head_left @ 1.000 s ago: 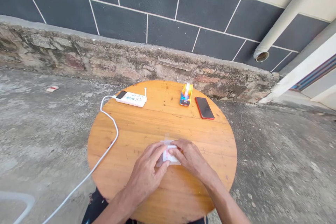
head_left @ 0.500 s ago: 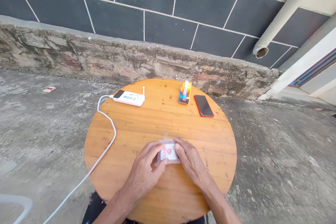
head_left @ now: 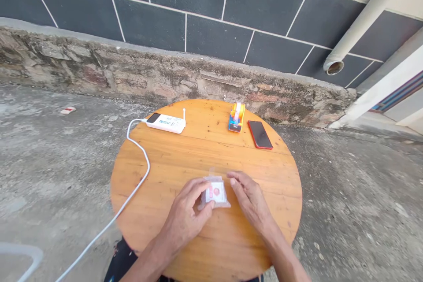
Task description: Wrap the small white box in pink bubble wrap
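A small clear plastic packet (head_left: 215,193) with a white card and a red dot inside lies on the round wooden table (head_left: 185,158). My left hand (head_left: 187,216) pinches the packet's left edge with thumb and fingers. My right hand (head_left: 251,198) hovers just to the right of the packet, fingers loosely stretched and apart from it.
At the table's far side lie a white power strip (head_left: 166,123) with its cable (head_left: 139,172) trailing off the left edge, an orange tape dispenser (head_left: 236,117) and a red phone (head_left: 260,134). A stone ledge, dark tiled wall and a drain pipe (head_left: 335,67) stand behind.
My right hand has come off the packet and shifted slightly right, uncovering the card with the red dot. My left hand keeps its hold.
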`<state>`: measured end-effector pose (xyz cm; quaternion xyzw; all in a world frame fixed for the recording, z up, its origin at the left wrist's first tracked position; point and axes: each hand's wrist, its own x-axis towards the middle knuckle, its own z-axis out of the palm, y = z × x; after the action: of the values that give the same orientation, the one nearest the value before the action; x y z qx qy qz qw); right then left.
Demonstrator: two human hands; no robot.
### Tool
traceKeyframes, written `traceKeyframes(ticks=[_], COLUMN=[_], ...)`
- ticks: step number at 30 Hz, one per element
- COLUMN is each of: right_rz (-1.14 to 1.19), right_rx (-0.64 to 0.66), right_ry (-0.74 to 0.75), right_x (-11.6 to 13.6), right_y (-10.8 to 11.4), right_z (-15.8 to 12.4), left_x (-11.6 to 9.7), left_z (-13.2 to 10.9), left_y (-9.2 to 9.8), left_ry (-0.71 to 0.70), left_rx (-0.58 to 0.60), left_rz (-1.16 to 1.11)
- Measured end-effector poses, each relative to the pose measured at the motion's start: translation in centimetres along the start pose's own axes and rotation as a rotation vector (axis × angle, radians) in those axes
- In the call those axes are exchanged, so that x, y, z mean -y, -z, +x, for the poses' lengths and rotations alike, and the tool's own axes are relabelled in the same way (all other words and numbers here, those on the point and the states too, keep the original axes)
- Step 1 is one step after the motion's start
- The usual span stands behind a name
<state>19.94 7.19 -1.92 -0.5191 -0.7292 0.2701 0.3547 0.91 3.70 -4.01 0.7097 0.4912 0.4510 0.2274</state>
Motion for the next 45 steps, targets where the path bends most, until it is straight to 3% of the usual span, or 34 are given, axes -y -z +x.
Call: traceKeyframes(ticks=[5, 10, 17, 25, 35, 45], right_rz=[-0.124, -0.206, -0.265, -0.215, -0.293, -0.298], right_rx=[0.116, 0.219, 0.354, 0.451, 0.353, 0.391], right_ry=[-0.040, -0.064, -0.052, -0.014, -0.039, -0.090], right_x=[-1.5, -0.6, 0.6, -0.4, -0.8, -0.8], right_y=[-0.2, -0.5, -0.4, -0.4, -0.1, 0.0], right_z=[4.1, 6.7, 6.1, 6.5, 5.9, 6.2], left_x=[0.5, 0.9, 0.7, 0.8, 0.9, 0.9], left_z=[-0.3, -0.4, -0.3, -0.3, -0.3, -0.1], left_y=[-0.5, -0.7, -0.4, -0.6, -0.7, -0.8], left_ry=[-0.025, -0.070, -0.079, -0.079, -0.077, -0.084], left_rx=[-0.043, -0.053, -0.063, -0.047, -0.027, -0.025], left_rz=[0.000, 0.001, 0.007, 0.004, 0.050, 0.049])
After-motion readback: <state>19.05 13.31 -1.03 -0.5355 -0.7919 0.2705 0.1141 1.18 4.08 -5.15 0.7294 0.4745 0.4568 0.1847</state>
